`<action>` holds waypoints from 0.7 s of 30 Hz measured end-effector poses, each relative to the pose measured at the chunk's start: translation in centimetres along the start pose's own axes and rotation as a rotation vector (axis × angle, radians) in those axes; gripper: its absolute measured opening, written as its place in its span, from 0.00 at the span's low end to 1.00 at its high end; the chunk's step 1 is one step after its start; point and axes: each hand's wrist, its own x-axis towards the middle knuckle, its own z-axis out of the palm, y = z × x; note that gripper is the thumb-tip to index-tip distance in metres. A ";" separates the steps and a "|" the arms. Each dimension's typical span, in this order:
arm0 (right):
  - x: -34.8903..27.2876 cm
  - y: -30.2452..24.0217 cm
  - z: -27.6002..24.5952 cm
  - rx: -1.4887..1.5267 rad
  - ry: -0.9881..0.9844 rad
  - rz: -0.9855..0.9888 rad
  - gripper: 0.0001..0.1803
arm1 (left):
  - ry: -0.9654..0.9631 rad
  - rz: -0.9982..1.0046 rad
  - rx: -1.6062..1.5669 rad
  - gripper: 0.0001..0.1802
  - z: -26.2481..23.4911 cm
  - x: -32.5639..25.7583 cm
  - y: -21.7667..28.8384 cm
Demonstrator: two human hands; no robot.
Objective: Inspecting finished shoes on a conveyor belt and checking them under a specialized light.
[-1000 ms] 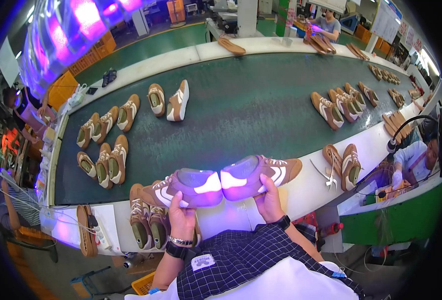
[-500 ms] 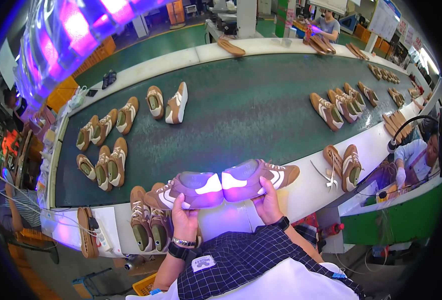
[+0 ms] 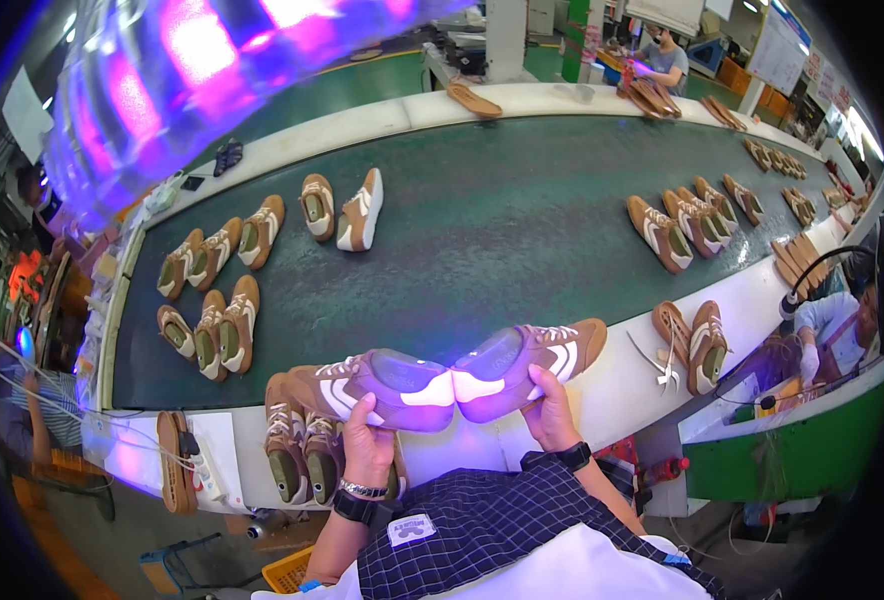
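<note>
- Change: compared with the preceding views, the heels of the left-hand sneaker [image 3: 392, 402] and right-hand sneaker [image 3: 512, 385] sit nearer the wearer; the right-hand toe angles farther away.
- Meaning: judged a small re-angling of the held pair; neither sneaker is set down.
- Location: both sneakers are over the near white ledge [image 3: 617, 390], heels meeting, toes outward, collar openings visible. Clearance cannot be told.
- Left hand [image 3: 367, 450]: grasps its sneaker, thumb upright against the near side; remaining fingers mostly hidden.
- Right hand [image 3: 554, 415]: grasps its sneaker likewise, thumb on the near side.
- Forearms: reach in from the near side, hands slightly apart.
- Surroundings: standing sneakers [image 3: 284, 440] lie just left of the left hand; the green conveyor belt [image 3: 462, 270] extends beyond.
</note>
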 end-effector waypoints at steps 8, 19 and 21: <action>-0.5 1.0 -2.7 0.018 -0.044 0.190 0.25 | -0.164 -0.060 -0.123 0.29 -2.3 3.1 2.1; -0.7 1.3 -7.8 0.070 -0.049 0.476 0.33 | 0.355 0.495 0.629 0.28 -10.3 12.3 13.3; -0.7 1.2 -8.1 0.087 -0.080 0.480 0.33 | 0.226 0.453 0.695 0.29 -9.7 9.4 11.9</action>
